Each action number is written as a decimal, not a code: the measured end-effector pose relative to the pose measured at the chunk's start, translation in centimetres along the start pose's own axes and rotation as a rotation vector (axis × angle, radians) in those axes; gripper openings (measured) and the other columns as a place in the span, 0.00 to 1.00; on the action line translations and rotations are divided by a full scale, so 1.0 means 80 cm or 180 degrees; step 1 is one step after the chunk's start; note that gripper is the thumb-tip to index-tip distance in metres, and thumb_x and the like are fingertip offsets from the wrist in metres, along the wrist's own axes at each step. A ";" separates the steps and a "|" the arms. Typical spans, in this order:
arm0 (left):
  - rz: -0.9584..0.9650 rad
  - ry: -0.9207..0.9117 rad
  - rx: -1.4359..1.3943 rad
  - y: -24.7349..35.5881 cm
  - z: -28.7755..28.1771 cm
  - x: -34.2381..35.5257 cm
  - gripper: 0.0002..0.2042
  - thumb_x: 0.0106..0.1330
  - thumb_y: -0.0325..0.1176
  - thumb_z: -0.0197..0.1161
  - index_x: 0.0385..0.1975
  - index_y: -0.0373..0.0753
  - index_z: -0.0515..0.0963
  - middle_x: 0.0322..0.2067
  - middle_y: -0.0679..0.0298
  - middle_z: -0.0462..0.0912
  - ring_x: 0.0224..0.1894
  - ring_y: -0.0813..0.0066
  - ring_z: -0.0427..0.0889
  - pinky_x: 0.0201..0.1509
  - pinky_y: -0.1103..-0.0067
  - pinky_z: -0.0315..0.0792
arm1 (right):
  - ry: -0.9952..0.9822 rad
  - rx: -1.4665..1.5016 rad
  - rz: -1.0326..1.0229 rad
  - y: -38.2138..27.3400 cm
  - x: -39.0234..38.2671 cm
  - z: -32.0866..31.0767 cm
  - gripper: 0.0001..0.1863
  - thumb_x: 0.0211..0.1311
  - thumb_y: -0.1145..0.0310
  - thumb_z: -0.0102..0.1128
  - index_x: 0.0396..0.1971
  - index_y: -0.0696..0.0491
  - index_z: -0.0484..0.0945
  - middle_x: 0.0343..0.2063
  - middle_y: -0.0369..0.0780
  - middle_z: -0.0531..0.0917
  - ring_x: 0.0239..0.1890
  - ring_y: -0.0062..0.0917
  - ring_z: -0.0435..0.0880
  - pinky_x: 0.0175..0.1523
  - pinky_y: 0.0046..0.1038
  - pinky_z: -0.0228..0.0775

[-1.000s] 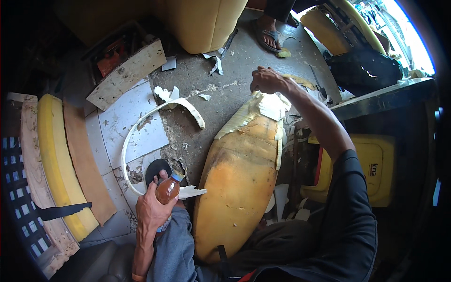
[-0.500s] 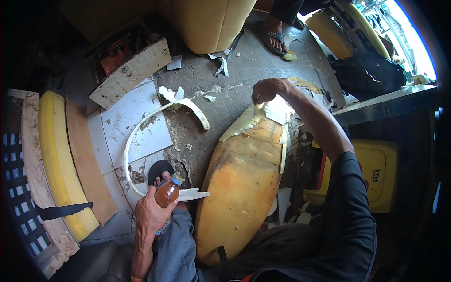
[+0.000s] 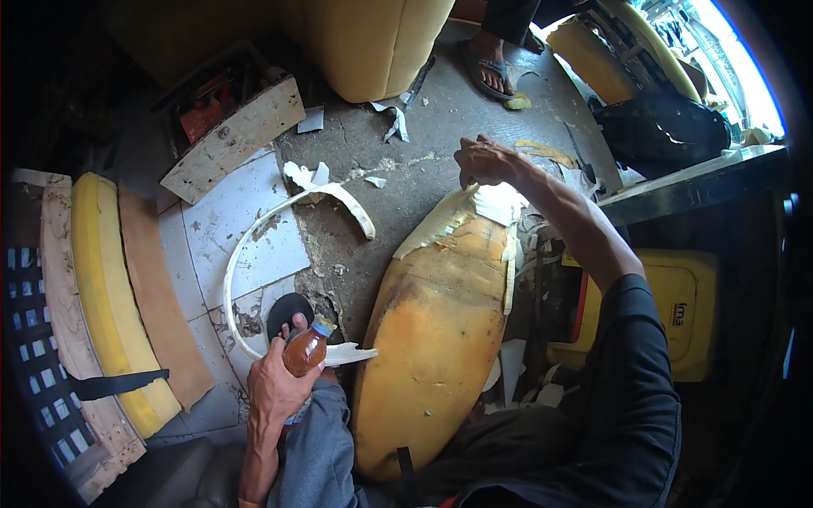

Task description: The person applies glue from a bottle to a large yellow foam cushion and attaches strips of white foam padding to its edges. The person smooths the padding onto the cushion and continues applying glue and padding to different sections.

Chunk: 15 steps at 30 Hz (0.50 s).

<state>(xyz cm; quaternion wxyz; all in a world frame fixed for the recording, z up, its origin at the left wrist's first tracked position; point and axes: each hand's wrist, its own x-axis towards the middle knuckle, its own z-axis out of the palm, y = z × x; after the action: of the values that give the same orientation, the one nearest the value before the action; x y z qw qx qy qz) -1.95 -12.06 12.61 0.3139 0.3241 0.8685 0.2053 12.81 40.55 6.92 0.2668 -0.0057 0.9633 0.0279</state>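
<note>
My left hand is wrapped round a clear plastic bottle of reddish-brown liquid with a blue top, above my knee. A long worn yellow foam cushion lies lengthwise in front of me, its near end between my legs. Pale, ragged foam pieces cover its far end. Just beyond that end, my right hand hovers with fingers curled closed; whatever is in them is hidden. A long, thin, pale strip curves over the floor left of the cushion.
At the left stand a yellow foam piece and a wooden board. A white-faced block and a large yellow cushion are farther off. Another person's sandalled foot is at the back. A yellow case lies right.
My right hand has moved slightly up and away from the cushion's far end; the pale bit that showed beneath its fingers is no longer seen there. My left hand keeps its hold on the bottle.
</note>
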 end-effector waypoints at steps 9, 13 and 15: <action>-0.0031 0.0025 0.0047 -0.006 0.002 0.001 0.24 0.53 0.44 0.79 0.39 0.35 0.75 0.33 0.44 0.87 0.40 0.41 0.88 0.42 0.59 0.80 | 0.0041 -0.0276 0.0091 0.021 -0.011 0.007 0.02 0.57 0.59 0.70 0.27 0.31 0.87 0.37 0.25 0.81 0.54 0.24 0.73 0.59 0.39 0.66; -0.0038 0.0056 0.0029 -0.004 0.001 -0.002 0.24 0.53 0.44 0.79 0.38 0.35 0.75 0.33 0.44 0.87 0.39 0.41 0.88 0.42 0.59 0.80 | 0.0439 0.0412 0.0147 0.035 -0.047 0.014 0.06 0.62 0.64 0.68 0.36 0.36 0.91 0.36 0.29 0.83 0.50 0.25 0.78 0.56 0.31 0.70; -0.0048 0.0033 0.0053 -0.003 0.001 -0.001 0.24 0.53 0.45 0.79 0.38 0.35 0.75 0.32 0.45 0.87 0.39 0.42 0.88 0.42 0.59 0.80 | 0.0927 0.0658 0.0191 0.041 -0.073 0.033 0.08 0.63 0.66 0.67 0.39 0.39 0.92 0.33 0.31 0.84 0.46 0.25 0.80 0.55 0.29 0.70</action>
<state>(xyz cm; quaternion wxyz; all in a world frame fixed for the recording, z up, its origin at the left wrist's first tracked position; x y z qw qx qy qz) -1.94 -12.25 12.42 0.3082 0.3190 0.8742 0.1974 19.06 43.95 7.81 0.1227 0.0465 0.9893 -0.0645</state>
